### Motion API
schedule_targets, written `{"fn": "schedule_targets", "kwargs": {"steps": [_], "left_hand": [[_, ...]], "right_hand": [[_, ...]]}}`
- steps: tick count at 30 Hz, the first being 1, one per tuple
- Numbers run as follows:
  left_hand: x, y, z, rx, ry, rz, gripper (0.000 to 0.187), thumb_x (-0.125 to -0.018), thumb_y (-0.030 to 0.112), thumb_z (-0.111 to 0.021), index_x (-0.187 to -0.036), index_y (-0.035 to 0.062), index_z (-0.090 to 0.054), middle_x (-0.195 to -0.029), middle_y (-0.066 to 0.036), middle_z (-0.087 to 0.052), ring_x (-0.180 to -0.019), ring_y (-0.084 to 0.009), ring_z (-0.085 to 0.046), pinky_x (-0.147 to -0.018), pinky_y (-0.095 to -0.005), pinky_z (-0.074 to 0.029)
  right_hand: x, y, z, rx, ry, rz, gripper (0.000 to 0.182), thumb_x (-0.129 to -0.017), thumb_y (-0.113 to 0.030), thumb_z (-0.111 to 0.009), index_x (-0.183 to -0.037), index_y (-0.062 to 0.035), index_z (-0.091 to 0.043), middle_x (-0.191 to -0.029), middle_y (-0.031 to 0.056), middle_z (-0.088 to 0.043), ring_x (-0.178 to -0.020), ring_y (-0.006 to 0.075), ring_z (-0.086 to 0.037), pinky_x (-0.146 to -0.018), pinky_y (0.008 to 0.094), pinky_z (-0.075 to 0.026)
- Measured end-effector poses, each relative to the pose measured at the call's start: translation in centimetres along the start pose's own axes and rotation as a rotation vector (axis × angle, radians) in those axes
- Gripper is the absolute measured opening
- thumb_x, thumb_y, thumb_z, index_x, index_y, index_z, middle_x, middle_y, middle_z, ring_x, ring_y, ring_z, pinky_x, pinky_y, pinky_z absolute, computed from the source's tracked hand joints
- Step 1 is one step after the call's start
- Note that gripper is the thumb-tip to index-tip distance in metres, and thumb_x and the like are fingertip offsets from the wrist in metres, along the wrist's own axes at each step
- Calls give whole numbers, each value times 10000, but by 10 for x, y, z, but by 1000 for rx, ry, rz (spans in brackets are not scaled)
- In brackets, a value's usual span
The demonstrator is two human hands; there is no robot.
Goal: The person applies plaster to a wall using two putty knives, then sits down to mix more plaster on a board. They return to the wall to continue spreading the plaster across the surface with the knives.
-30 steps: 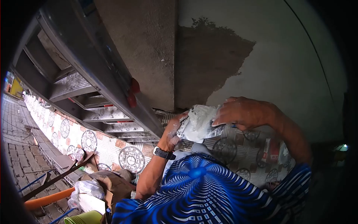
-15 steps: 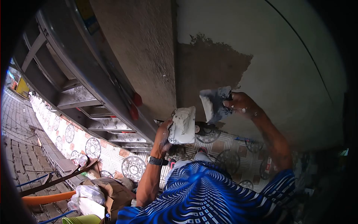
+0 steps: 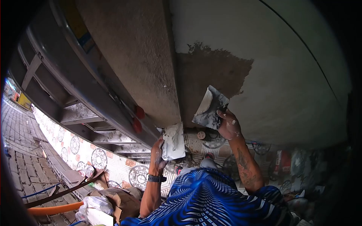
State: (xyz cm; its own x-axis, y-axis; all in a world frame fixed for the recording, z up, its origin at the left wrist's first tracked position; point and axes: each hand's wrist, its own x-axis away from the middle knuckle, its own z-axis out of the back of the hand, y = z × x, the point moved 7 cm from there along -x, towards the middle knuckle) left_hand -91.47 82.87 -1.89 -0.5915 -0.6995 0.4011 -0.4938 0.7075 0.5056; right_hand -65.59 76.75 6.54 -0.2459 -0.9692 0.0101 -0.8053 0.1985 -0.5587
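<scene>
My left hand (image 3: pixel 157 150) is closed on the side of a flat whitish putty blade (image 3: pixel 177 153), which carries a thick lump of pale putty (image 3: pixel 172 136). A wide, smeared putty knife (image 3: pixel 213 110) is gripped in my right hand (image 3: pixel 230 127), with a band of putty along its left edge. White smears mark the fingers of my right hand. Both tools are held low in front of the wall, a short gap between them. On the wall, a brown unpainted patch (image 3: pixel 217 69) meets a pale coat (image 3: pixel 286 83) along a ragged edge.
A metal stepladder (image 3: pixel 81 113) stands close on the left, beside a rough projecting wall edge (image 3: pixel 132 49). Patterned tiles (image 3: pixel 137 177) cover the floor below. Lower left are a plastic bag (image 3: pixel 96 207), a cardboard box (image 3: pixel 124 203) and an orange pipe (image 3: pixel 56 209).
The right hand has drawn the putty knife down and left, turning it and bringing it nearer the left blade. My left hand with its blade sits slightly lower and further left in view.
</scene>
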Motion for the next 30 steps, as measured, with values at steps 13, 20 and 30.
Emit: {"fn": "schedule_targets", "kwargs": {"steps": [13,20,30], "left_hand": [[21,6,12,27,20,23,426,-952,135,-341,-1325,-53,-426,-1263,-200,-565,-1094,-312,-618,-928,-448,-533],[24,10,33,31,75,33,435,-951,158,-359,-1329,-46,-431,-1245,-192,-580,-1088,-315,-619,-929,-443,-529],[24,0,43,-48,216,7,409,-950,175,-396,-1294,-32,-474,-1207,-170,-606,-1039,-288,-640,-898,-406,-537]], "right_hand": [[2,-63,4,138,151,426,429,-888,-61,-579,-1298,7,-472,-1248,103,-572,-1175,259,-545,-1054,422,-391],[-14,20,87,-154,264,266,399,-875,-30,-577,-1268,-32,-513,-1261,117,-576,-1199,306,-540,-1056,484,-406],[-3,46,177,-240,378,305,404,-892,-29,-565,-1289,-71,-507,-1312,104,-541,-1239,312,-499,-1100,509,-342]]}}
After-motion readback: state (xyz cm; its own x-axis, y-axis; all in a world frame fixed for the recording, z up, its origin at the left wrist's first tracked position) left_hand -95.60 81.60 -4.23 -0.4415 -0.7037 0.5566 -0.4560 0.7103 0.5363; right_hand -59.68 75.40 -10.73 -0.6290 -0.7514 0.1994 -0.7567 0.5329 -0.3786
